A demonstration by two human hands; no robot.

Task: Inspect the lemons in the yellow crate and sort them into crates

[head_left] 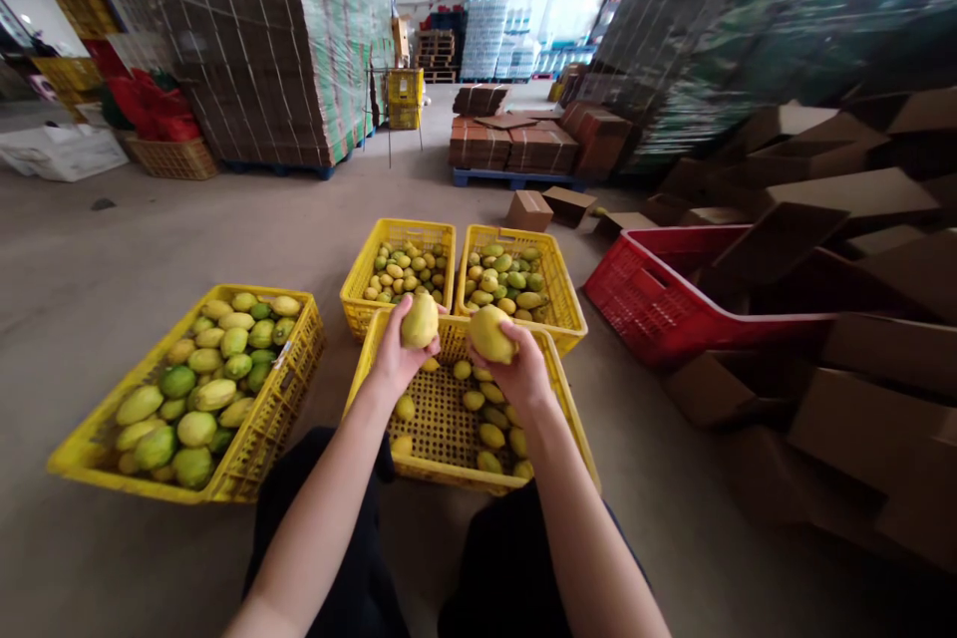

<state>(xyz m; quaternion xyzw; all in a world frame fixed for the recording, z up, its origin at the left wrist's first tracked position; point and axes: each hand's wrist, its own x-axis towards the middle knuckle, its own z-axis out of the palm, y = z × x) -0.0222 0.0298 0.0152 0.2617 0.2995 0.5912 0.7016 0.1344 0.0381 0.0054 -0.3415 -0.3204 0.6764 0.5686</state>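
Note:
My left hand (396,359) is closed around a yellow lemon (420,321). A second lemon (492,334), about as large, sits in the grip of my right hand (525,366). Both hands are raised side by side above the near yellow crate (368,359). Inside that crate, lemons (491,436) lie mostly on the right side, with a few at the left, and its perforated floor shows between them. Behind it, touching or nearly so, stand a yellow crate (378,234) of small lemons on the left and another yellow crate (557,269) of yellow and green lemons on the right.
A yellow crate (299,359) full of green and yellow lemons stands at my left. To the right, a red crate (635,309) holds cardboard, with loose boxes (859,429) piled around it. Flattened cartons (485,145) lie on a blue pallet ahead, between wrapped stacks.

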